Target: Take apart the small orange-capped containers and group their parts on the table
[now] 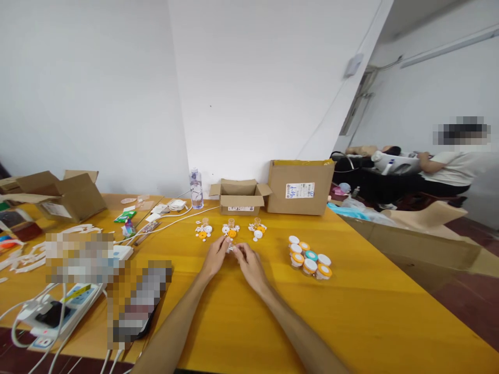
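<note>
My left hand [215,255] and my right hand [248,262] meet over the yellow table [351,311], fingers pinched together round a small clear-and-white item [231,249] that I cannot make out. Just beyond the fingertips lie three small heaps of white and orange caps and tiny parts [231,231]. To the right stands a cluster of several small jars [310,258] with orange, white and teal lids.
A small open cardboard box [240,197] and a bigger box [299,187] stand at the back by the wall, a water bottle [195,188] to their left. Power strips and cables [58,311] crowd the left. A person [448,166] sits at far right.
</note>
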`<state>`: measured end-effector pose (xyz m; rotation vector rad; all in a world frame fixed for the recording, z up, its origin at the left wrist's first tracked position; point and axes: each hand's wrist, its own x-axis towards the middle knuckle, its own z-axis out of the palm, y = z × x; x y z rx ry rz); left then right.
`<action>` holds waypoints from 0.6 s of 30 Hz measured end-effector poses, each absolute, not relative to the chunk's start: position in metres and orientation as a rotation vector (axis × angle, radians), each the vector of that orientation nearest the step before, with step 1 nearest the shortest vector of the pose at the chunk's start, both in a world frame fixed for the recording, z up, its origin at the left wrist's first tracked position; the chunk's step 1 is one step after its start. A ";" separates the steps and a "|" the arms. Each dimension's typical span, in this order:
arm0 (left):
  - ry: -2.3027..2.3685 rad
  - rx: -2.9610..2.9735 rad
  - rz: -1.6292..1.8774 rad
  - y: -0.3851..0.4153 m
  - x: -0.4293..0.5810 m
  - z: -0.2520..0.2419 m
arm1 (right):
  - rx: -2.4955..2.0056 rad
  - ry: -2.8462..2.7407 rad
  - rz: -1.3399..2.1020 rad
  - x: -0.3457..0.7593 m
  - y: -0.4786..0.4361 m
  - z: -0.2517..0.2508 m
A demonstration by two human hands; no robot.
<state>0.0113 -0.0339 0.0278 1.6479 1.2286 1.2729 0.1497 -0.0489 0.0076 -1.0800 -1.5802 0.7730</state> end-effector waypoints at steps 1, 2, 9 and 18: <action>1.227 1.647 1.272 -0.034 0.012 0.028 | -1.076 -1.591 0.778 0.150 -0.050 0.009; 1.227 1.646 1.267 -0.035 0.012 0.029 | -1.065 -1.598 0.770 0.151 -0.050 0.011; 1.221 1.656 1.290 -0.038 0.013 0.036 | -1.049 -1.594 0.745 0.152 -0.050 0.012; 1.249 1.632 1.277 -0.036 0.013 0.034 | -0.979 -1.623 0.696 0.151 -0.050 0.011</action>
